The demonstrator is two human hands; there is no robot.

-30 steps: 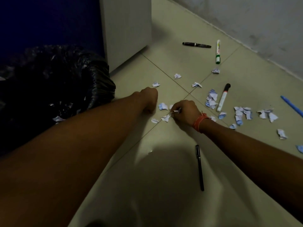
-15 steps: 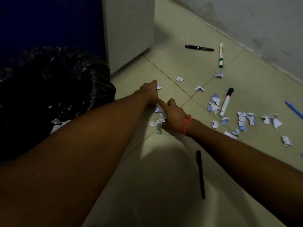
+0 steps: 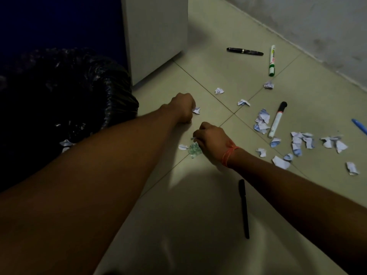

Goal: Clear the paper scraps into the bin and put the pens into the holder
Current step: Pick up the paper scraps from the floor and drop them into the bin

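A black plastic-lined bin sits at my left on the pale tiled floor. My left hand is fisted around a white paper scrap; my right hand pinches crumpled scraps. Best to gather several firmly before carrying them over to the bin.

Five writing tools are counted on the floor: two black pens, one at twelve o'clock and one at six o'clock, two white markers, green-capped and black-capped, toward one and two o'clock, and one blue pen cut off at three o'clock. Roughly twenty paper scraps are seen loose, mostly toward three o'clock. One black-lined bin is counted at nine o'clock, and two hands are seen, each closed on scraps.
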